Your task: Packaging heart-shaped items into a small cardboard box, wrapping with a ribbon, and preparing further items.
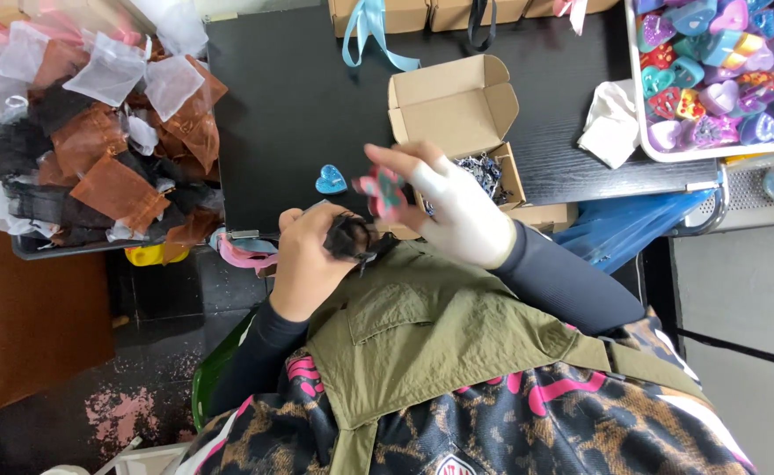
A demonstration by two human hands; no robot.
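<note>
Fingers of my right hand (pixel 457 211) are pinched round a small heart-shaped piece (pixel 381 191), pink with a teal patch, blurred so I cannot make out more of it. I hold it up just above my left hand (pixel 308 264), which is curled shut around a small black mesh pouch (pixel 350 237); the pouch's gathered mouth pokes out between thumb and fingers, close under the heart. Whether the heart touches the pouch I cannot tell.

Both hands hover over the near edge of the black table (pixel 290 105). Just beyond my left hand a blue heart (pixel 331 179) lies flat on the table by itself. Behind my right hand stands an open cardboard box (pixel 453 110) with its flaps up and dark shredded paper filling (pixel 484 171) in it.

To my left a dark tray (pixel 31 248) is heaped with organza pouches (pixel 97 132) in brown, black and white. At the far right a white tray (pixel 660 151) is filled with coloured hearts (pixel 721 70) in purple, teal, pink and red, with a crumpled white cloth (pixel 611 123) just beside it. A light blue ribbon (pixel 369 31) trails from the boxes at the table's far edge. My olive vest (pixel 431 334) fills the bottom of the view.
</note>
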